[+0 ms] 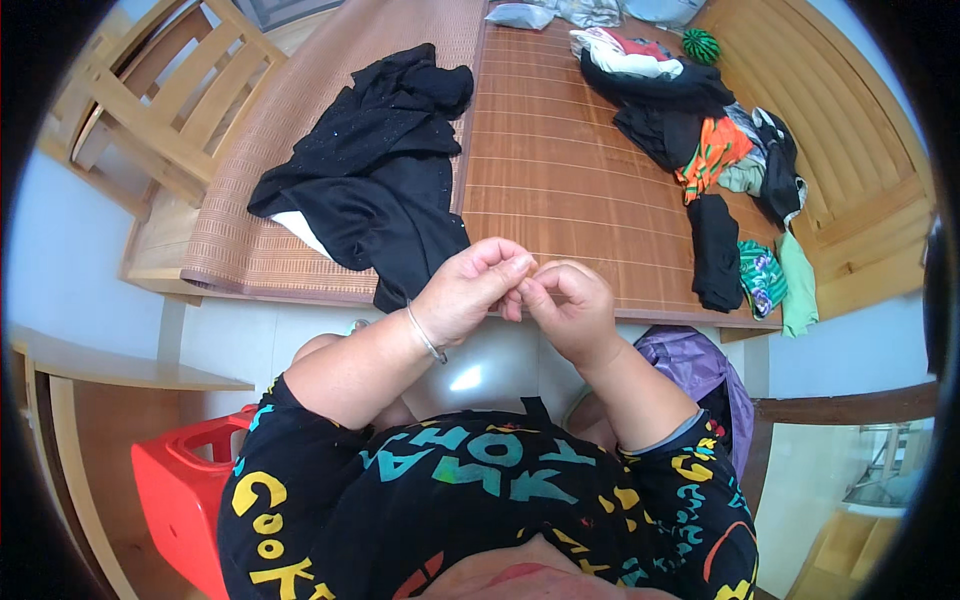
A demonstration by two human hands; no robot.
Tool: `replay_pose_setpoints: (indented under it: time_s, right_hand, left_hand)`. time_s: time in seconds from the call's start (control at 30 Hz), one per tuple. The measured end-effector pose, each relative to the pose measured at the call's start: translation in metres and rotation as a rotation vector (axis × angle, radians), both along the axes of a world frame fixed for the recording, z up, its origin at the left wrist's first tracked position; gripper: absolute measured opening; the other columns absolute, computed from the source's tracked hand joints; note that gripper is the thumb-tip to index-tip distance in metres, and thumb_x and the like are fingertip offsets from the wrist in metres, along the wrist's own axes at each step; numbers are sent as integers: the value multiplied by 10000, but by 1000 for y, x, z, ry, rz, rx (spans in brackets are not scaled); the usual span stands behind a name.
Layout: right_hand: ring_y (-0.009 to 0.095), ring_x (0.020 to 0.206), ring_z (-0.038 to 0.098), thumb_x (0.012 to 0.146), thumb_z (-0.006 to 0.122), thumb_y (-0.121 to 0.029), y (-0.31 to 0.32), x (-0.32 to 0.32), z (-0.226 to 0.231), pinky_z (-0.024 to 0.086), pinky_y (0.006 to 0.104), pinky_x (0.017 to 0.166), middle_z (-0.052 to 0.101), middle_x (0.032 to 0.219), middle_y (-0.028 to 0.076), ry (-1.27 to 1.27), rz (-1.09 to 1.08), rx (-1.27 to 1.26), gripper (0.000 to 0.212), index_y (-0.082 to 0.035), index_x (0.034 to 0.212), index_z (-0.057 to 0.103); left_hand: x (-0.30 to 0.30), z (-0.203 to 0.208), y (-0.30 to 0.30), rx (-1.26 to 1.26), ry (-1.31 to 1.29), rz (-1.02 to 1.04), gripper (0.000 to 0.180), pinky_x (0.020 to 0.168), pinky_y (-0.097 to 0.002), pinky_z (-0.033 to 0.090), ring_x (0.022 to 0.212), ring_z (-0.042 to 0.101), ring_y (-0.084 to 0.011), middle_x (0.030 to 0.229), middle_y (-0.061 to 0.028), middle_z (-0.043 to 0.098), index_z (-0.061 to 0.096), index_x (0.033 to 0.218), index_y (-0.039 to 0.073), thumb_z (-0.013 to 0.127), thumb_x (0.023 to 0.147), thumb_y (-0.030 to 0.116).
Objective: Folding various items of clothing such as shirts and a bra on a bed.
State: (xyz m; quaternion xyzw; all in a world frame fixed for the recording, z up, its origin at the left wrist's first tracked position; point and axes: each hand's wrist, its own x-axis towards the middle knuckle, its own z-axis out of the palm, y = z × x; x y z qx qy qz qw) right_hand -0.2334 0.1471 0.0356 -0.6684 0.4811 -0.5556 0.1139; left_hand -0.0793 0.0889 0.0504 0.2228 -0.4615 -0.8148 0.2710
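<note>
My left hand (478, 287) and my right hand (572, 305) meet in front of me, just off the near edge of the bed. Thumb and fingertips are pinched together on each. Whatever lies between them, if anything, is too small to make out. A silver bangle (427, 333) circles my left wrist. Beyond my left hand, a rumpled black garment (385, 165) is spread over the bamboo mat (560, 130), and a bit of white cloth (300, 231) peeks out from under it.
Clothes lie piled along the right side: black cloth (715, 255), an orange patterned piece (716, 155), a light green one (797, 285). A green striped ball (701, 46) sits behind. A wooden chair (190, 90) stands far left, a red stool (185, 500) near left, a purple bag (690, 365) near right.
</note>
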Motion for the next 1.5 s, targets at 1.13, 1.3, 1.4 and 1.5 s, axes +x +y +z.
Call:
replay_pose_setpoints:
  time_s: [1.13,1.3,1.4,1.5]
  right_hand:
    - [144,621,581,826,672,-135,-5,14,-14,462,269,592,612,691,44,-205,131,135,182,-58,708,557]
    - [69,649,539,893,611,-145,-11,10,-19,441,225,598,597,721,0,-722,250,585,170,-47,760,574]
    - [35,636,498,895,606,-134,-11,11,-21,414,198,582,569,710,-32,-637,287,592,140,-44,788,589]
    - [12,616,458,885,616,-125,-7,14,-19,386,181,556,544,698,-54,-476,323,585,118,-40,805,601]
  left_hand:
    - [27,-16,-11,282,174,-144,139,610,-233,499,646,579,-111,757,-26,580,560,956,59,586,902,184]
    - [55,-13,-71,-855,-496,363,237,666,-259,505,771,630,-165,889,-76,639,598,1011,35,663,833,177]
    - [109,-17,-130,-1491,-1066,1082,538,911,-421,415,1014,530,-360,1063,-174,598,567,1101,7,748,675,282]
    - [166,-36,-168,-870,-1595,1375,850,1031,-446,324,1236,361,-381,1307,-231,419,397,1293,-12,740,670,453]
